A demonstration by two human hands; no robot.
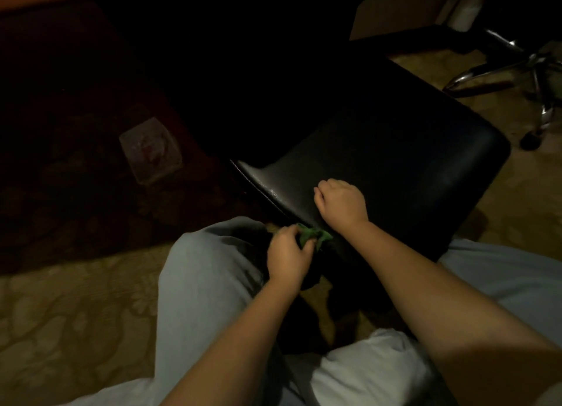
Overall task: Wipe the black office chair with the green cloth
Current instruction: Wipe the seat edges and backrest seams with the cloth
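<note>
Here, the left hand is seen gripping the bunched green cloth, just below the right hand, which is curled, empty, and rested on the seat of the black office chair. The cloth is at the seat's near rim. It should be spread flatter, pressed firmly and swept along the rim, then across the dim far side, with the chair steadied.
</note>
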